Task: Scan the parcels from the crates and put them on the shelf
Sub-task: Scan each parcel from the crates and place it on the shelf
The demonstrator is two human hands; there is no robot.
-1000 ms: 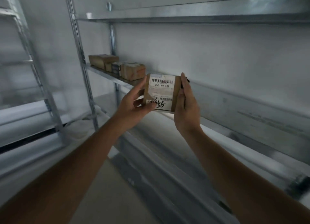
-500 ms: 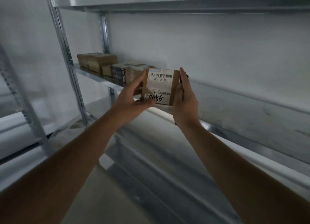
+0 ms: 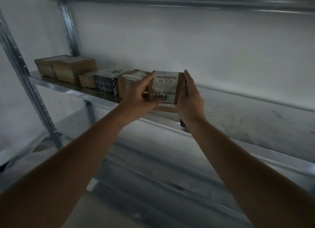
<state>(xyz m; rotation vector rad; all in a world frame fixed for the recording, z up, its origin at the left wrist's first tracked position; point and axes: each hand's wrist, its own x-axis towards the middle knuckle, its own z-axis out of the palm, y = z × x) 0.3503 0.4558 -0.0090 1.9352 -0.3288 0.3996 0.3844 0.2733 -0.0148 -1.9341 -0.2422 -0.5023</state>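
Grey metal shelf (image 3: 238,115) against white wall. Cardboard parcel (image 3: 167,91), white barcode label facing out, at shelf's front edge, clasped between left hand (image 3: 139,99) and right hand (image 3: 190,101). Row of boxes (image 3: 75,70) toward left end.

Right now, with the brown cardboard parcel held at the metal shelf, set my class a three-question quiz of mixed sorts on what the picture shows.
1. True or false: the brown cardboard parcel with the white barcode label is held by both the left hand and the right hand.
2. Multiple choice: the row of parcels already on the galvanised metal shelf lies (A) to the left of the held parcel, (B) to its right, (C) on the shelf above.
3. Fill in: the printed code under the top barcode reads 530 D5 ____.

Key: 1 true; 2 A; 3 A32.
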